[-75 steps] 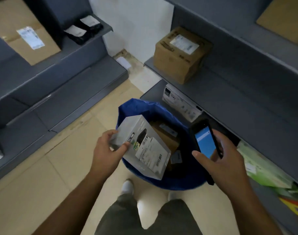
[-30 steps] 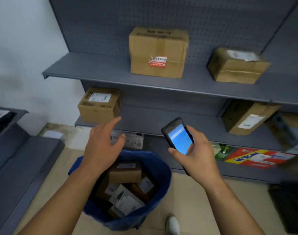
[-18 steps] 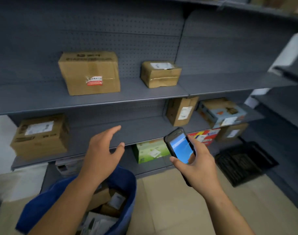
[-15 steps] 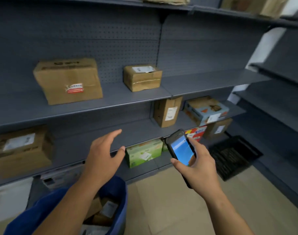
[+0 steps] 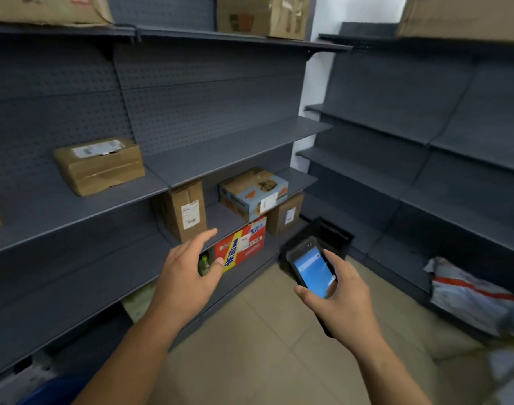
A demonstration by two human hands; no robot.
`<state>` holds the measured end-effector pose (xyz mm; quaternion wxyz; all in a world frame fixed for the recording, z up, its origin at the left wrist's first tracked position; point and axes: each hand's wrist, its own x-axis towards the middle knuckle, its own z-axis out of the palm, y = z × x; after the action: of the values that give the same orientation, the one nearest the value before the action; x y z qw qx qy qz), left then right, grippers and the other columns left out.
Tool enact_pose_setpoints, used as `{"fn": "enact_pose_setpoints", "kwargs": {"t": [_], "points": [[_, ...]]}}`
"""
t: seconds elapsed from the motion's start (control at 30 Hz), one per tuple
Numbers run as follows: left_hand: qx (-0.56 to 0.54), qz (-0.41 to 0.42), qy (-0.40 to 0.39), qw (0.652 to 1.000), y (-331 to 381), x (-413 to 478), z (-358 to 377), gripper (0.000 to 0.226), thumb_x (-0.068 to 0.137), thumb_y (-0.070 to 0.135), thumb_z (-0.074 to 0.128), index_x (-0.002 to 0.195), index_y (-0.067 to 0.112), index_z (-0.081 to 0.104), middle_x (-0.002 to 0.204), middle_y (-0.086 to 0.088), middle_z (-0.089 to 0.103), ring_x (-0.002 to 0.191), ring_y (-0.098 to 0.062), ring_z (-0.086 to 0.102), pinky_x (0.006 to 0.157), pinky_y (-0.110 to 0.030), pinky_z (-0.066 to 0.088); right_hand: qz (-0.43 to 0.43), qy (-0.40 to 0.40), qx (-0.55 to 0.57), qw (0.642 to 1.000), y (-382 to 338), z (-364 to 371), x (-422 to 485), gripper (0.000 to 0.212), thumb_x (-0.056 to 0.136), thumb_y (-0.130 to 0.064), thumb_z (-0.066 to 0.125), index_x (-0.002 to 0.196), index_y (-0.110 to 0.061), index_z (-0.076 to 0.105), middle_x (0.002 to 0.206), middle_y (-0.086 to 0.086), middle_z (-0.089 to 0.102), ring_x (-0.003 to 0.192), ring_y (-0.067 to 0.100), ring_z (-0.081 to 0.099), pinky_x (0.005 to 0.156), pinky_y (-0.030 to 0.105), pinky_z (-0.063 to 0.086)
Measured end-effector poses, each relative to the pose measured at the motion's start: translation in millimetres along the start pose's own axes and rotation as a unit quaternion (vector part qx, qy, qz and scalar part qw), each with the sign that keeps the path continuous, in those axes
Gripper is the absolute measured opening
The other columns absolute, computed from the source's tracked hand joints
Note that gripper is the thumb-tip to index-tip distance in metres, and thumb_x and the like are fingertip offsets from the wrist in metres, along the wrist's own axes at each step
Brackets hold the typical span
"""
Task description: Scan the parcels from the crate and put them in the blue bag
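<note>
My right hand grips a black handheld scanner with a lit blue screen, held at waist height over the tiled floor. My left hand hovers empty with straight, spread fingers in front of the lower shelves. A black crate stands on the floor in the far corner, partly hidden behind the scanner; its contents cannot be seen. Only a sliver of the blue bag shows at the bottom left edge.
Grey metal shelving runs along the left and right. It carries cardboard boxes, an upright labelled box, a blue-printed carton and a red-yellow carton. Grey mailer bags lie on the right low shelf. The beige tiled floor lies between.
My left hand released the grey box into the blue bag. The view then swung right, so the bag slid to the bottom left edge and the black crate came into view.
</note>
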<state>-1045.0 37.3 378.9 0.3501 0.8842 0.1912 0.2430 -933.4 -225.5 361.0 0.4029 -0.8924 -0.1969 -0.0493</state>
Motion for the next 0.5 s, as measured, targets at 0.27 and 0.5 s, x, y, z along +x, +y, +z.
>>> {"fn": "enact_pose_setpoints", "kwargs": {"t": [0.27, 0.5], "points": [[-0.034, 0.042, -0.131, 0.990, 54.8, 30.9, 101.0, 0.039, 0.095, 0.029, 0.069, 0.134, 0.033, 0.062, 0.129, 0.015, 0.062, 0.120, -0.009, 0.057, 0.102, -0.034, 0.050, 0.052, 0.036, -0.007, 0.998, 72.6, -52.3, 29.2, 0.091, 0.060, -0.069, 0.070, 0.142, -0.039, 0.041, 0.116, -0.026, 0.051, 0.089, 0.002, 0.055, 0.064, 0.006, 0.040], [-0.043, 0.063, -0.170, 0.982, 63.8, 89.9, 162.0, 0.040, 0.094, 0.025, 0.071, 0.132, 0.032, 0.063, 0.121, 0.020, 0.065, 0.113, 0.000, 0.059, 0.098, -0.035, 0.053, 0.099, 0.038, -0.013, 0.994, 117.7, -56.1, 64.1, 0.090, 0.062, -0.063, 0.075, 0.141, -0.032, 0.045, 0.110, -0.021, 0.051, 0.089, 0.000, 0.053, 0.073, -0.001, 0.036]]}}
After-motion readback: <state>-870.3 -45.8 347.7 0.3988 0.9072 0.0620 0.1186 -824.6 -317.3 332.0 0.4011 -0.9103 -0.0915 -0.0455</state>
